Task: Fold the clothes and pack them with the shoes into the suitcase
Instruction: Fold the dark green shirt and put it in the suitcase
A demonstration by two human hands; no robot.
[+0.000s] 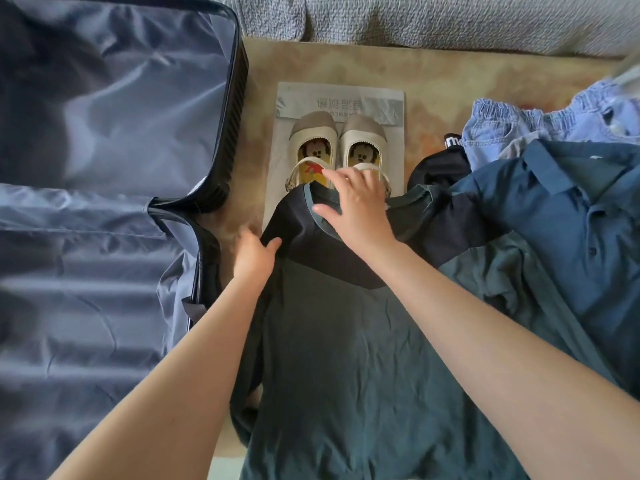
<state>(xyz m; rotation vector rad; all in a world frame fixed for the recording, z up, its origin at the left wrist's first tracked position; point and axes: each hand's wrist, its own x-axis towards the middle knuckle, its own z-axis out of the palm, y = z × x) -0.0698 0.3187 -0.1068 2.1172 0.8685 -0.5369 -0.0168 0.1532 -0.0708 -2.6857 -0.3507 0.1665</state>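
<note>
A dark teal T-shirt with a black shoulder panel lies spread on the floor in front of me. My left hand grips its left shoulder edge, thumb on top of the cloth. My right hand rests flat with spread fingers on the collar. Just beyond the collar a pair of cream shoes with cartoon insoles stands on a grey bag. The open suitcase with grey lining lies at my left.
To the right lie a blue polo shirt, light blue shorts and a black garment. A grey sofa runs along the far side. Tan floor shows between the sofa and the clothes.
</note>
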